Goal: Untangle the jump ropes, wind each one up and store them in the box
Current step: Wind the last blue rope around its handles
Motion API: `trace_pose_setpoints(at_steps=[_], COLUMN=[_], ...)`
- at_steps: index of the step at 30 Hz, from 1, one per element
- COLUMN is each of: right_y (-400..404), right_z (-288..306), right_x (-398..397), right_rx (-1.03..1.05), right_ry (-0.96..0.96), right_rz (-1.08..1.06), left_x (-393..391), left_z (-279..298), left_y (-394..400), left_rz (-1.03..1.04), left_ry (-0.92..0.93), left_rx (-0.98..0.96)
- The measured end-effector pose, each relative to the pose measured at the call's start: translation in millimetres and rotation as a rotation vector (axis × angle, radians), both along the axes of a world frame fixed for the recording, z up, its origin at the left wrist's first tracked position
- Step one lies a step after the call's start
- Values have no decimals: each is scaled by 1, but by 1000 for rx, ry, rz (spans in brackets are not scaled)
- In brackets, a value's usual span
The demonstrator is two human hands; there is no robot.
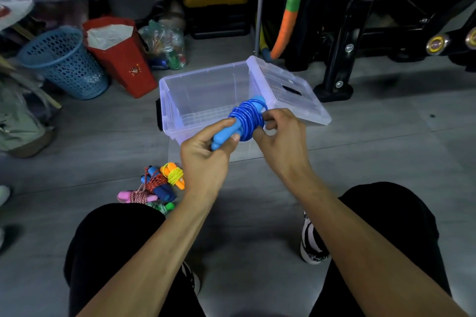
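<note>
**Blue rope wound, held over the box**

On the floor (257, 201) to my left lie the other ropes (154, 188), bundled with pink, blue, orange and green handles. My left hand (206, 159) grips the handles of the blue jump rope (244, 121), thumb pressed on top. The cord sits coiled around them. My right hand (280, 136) pinches the coil from the other side. Just behind, the clear box (206, 90) stands open, its lid (288, 90) leaning off the right edge.
</note>
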State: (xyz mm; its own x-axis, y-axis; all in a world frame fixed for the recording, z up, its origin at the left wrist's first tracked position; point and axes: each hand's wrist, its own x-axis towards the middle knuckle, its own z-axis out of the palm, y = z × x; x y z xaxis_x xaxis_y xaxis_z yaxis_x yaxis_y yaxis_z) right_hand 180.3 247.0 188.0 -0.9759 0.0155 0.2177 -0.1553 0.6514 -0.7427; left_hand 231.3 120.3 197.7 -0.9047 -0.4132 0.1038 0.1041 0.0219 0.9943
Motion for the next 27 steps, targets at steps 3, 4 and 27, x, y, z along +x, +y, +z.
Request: trace_pose_setpoints(at_steps=[3,4,27], right_y=[1,1,17], right_z=[3,4,30], right_x=[0,0,2], right_rx=[-54,-79,-481], right_ry=[7,4,-139], right_rz=[-21,-31,139], left_x=[-2,-2,-7], left_z=[0,0,19], left_y=[0,1,-4], left_rz=[-5,-5,-199], left_ry=[8,6,-255], left_rx=[55,69,-197])
